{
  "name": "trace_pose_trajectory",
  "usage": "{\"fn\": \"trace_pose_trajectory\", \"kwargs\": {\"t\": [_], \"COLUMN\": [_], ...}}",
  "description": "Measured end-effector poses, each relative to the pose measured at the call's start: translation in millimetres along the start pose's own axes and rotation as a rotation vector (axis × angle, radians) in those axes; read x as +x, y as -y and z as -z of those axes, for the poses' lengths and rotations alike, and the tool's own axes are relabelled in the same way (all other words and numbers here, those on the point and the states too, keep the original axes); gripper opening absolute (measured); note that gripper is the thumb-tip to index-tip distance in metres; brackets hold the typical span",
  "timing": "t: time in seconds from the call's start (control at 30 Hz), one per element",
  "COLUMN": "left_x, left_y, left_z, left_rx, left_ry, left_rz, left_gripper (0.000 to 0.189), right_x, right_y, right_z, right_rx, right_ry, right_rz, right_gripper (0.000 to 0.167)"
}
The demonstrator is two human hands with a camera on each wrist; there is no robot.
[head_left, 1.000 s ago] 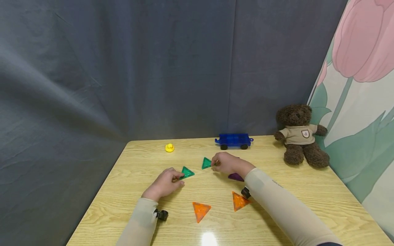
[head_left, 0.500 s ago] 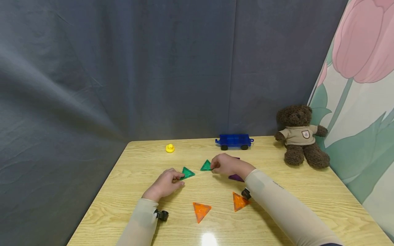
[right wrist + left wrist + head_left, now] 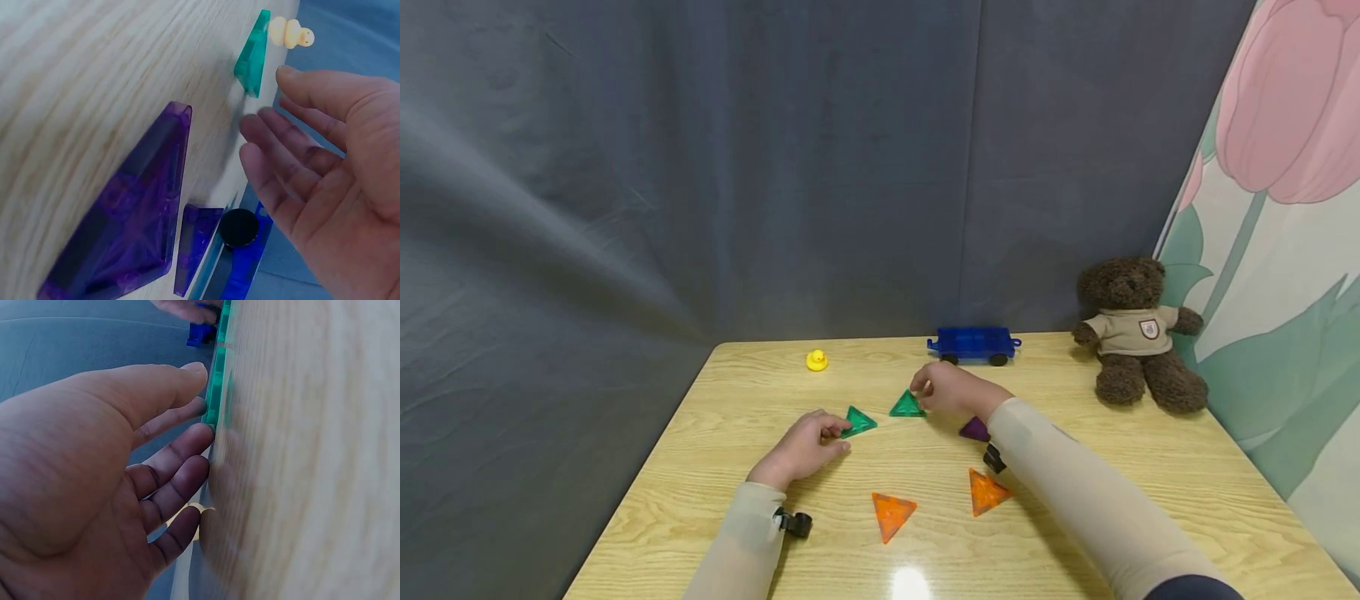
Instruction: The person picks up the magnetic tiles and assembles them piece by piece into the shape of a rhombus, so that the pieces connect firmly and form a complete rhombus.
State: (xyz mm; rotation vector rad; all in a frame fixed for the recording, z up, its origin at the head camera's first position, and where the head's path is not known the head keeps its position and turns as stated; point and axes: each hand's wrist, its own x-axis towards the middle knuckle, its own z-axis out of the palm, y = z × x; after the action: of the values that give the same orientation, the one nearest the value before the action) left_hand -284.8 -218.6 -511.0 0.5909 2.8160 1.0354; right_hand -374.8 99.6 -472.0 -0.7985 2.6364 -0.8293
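On the near bench (image 3: 662, 542) lie two orange tiles, the left one (image 3: 892, 515) nearer than the right one (image 3: 987, 492). Beyond them, the left hand (image 3: 800, 450) has its fingers relaxed, gripping nothing, the tips touching the left corner of the left green tile (image 3: 859, 422); its thumb stands apart. Farther and to the right lies the right green tile (image 3: 907, 405), flat, with one edge facing near. The relation that seems to matter is the gap between these greens: one corner of each points across it. Neither shows a clear long axis. The right hand (image 3: 951, 390), nearer to the right green, is at that tile's right corner, fingers loosely bent and holding nothing. Two purple tiles, near (image 3: 119, 231) and far (image 3: 197, 247), lie right of that green. Far back are the duck (image 3: 817, 360) and wagon (image 3: 973, 344).
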Motion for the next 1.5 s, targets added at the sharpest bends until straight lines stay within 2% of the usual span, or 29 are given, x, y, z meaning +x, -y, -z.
{"fn": "trace_pose_trajectory", "kwargs": {"t": [0.17, 0.33, 0.5, 0.67, 0.9, 1.03, 1.27, 1.5], "left_x": [-0.3, 0.0, 0.6, 0.4, -1.3, -1.9, -2.2, -2.3], "left_y": [2.5, 4.6, 6.8, 7.9, 4.0, 2.4, 0.7, 1.6], "left_z": [-0.3, 0.0, 0.3, -0.3, 1.2, 1.6, 2.1, 1.9], "left_rx": [-0.025, -0.054, -0.067, -0.058, -0.045, -0.052, -0.061, -0.057], "left_ry": [0.005, 0.010, 0.012, 0.009, 0.006, 0.019, 0.035, 0.037], "left_rz": [-0.004, -0.004, -0.003, -0.002, 0.001, -0.002, -0.001, -0.002], "left_gripper": [0.036, 0.035, 0.034, 0.033, 0.032, 0.032, 0.034, 0.035], "right_x": [9.0, 14.9, 16.9, 16.1, 15.7, 15.7, 13.4, 13.6], "right_y": [4, 5, 3, 2, 2, 1, -1, -4], "right_z": [-2, -4, -5, -5, -7, -8, -7, -5], "right_rx": [-0.028, -0.041, -0.037, -0.033, -0.031, -0.035, -0.123, -0.059], "right_ry": [0.015, 0.042, 0.035, 0.030, 0.025, 0.012, -0.057, -0.067], "right_rz": [0.022, 0.032, 0.030, 0.026, 0.019, 0.008, 0.037, 0.017], "right_gripper": [0.046, 0.042, 0.045, 0.049, 0.048, 0.047, 0.050, 0.056]}}
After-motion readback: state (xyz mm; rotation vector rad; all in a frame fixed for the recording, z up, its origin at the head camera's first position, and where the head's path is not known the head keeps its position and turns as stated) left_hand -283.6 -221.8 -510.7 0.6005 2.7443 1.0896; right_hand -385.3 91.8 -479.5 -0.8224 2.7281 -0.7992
